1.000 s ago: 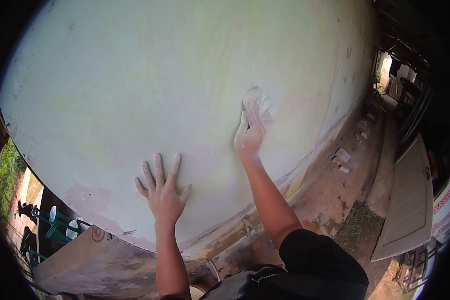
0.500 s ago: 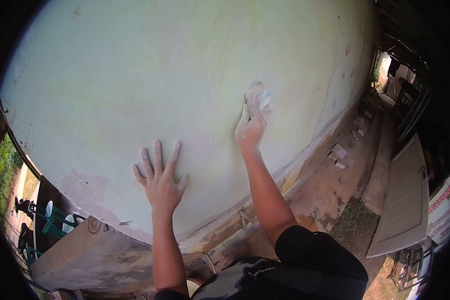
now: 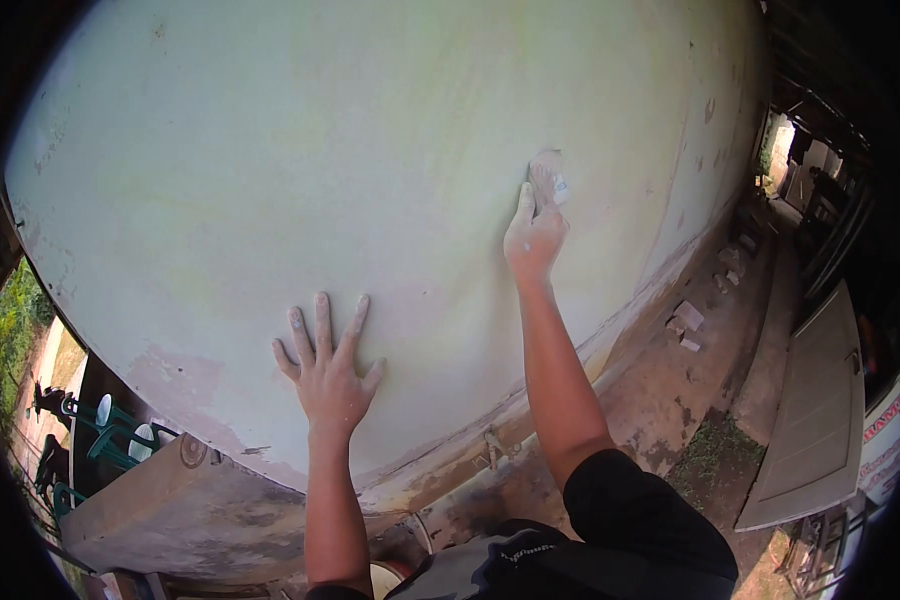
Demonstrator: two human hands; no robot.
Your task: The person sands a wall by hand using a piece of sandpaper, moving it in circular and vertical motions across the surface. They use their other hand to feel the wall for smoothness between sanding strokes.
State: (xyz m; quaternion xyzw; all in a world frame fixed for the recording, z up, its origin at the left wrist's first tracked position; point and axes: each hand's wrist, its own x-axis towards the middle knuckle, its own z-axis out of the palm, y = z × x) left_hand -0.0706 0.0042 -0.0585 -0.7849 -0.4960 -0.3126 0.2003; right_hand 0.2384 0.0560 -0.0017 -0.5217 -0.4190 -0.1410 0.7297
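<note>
Okay, the sandpaper (image 3: pixel 560 190) is up on the pale green wall (image 3: pixel 270 170), right of the wall's middle, under the right hand (image 3: pixel 537 232). That hand holds it to the wall, fingers pressed together over it, thumb out along the left side; a bit of printed backing shows. Left hand (image 3: pixel 328 385) is lower and to the left, well apart, palm to the wall, fingers spread, nothing in it. Both hands dusty. Pinkish bare patch (image 3: pixel 180 370) on the wall, left of the left hand. Black shirt (image 3: pixel 650 520) at bottom of view. Further out, right side: broken blocks (image 3: pixel 687 316) on the ground near the wall's foot, then a pale door (image 3: pixel 805 420). Far left: green chairs (image 3: pixel 110 450), partly hidden by a low wall (image 3: pixel 140 510).
</note>
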